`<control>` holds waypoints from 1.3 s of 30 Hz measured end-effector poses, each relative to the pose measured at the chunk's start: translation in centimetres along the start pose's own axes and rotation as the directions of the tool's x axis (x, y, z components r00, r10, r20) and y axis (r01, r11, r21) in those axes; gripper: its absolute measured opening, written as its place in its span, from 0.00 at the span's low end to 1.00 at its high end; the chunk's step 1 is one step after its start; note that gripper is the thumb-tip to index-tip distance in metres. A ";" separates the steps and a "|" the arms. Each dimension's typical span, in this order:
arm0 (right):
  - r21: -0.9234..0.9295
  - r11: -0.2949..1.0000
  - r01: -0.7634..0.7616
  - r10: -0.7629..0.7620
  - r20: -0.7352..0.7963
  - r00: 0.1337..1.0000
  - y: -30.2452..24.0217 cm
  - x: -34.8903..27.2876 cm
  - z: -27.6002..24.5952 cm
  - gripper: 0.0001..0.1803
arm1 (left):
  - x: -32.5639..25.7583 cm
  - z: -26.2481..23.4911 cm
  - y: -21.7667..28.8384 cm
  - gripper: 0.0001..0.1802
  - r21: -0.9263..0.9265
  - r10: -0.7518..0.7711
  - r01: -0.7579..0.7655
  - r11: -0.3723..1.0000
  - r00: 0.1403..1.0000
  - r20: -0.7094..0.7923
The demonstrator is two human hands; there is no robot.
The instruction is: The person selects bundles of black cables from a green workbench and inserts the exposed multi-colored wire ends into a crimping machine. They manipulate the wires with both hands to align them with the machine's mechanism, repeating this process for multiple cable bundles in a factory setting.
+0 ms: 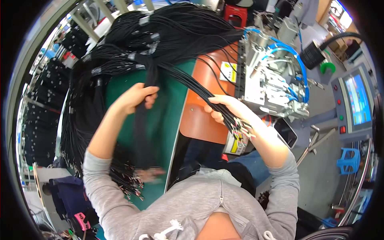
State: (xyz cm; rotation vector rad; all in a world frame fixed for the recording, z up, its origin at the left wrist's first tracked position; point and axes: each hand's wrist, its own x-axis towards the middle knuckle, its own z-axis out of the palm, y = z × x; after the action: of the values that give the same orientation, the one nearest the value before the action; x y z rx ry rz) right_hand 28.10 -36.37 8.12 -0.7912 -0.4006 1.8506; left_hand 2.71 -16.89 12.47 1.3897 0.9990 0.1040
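Note:
My left hand [140, 97] is closed around a hanging bundle of black cables [145, 132], whose lower part is smeared by motion. The stripped, pinkish ends of that bundle blur near the green mat's front. In my right hand [228, 107] is a second, thinner bundle of black cables [188, 80], running back to the big pile. Its loose ends, with pale and reddish wire tips [241, 130], stick out below the palm beside my wrist. Behind both hands lies a large heap of black cables [172, 30], tied in places with clear bands.
A green mat [120, 116] meets an orange board [204, 124] at the bench's middle. To the right stands a metal machine with blue air hoses [276, 76]. A black lamp [313, 55], a control screen [357, 98], a phone [285, 132] and a blue stool [348, 161] are farther right.

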 end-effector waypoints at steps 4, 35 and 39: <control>-0.058 0.997 0.053 -0.049 0.075 0.996 1.3 -3.6 -0.9 0.24 | -0.5 -0.7 -4.0 0.44 0.989 0.446 0.139 -0.039 0.888 -0.108; -0.927 -0.074 0.369 -0.966 0.158 0.204 8.0 -8.0 -6.1 0.12 | 5.5 21.0 -0.6 0.11 0.367 0.794 -0.872 -0.323 -0.039 0.606; -0.948 0.004 0.318 -0.993 0.034 0.115 9.5 -8.6 -5.7 0.12 | 5.6 20.3 -0.7 0.12 0.299 0.868 -0.881 -0.366 -0.207 0.451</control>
State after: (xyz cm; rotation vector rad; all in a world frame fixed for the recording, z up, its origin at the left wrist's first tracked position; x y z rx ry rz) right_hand 27.53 -48.48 1.20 -1.4305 -0.9727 -0.0471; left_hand 18.64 -29.11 6.17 2.4852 -0.6351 1.1477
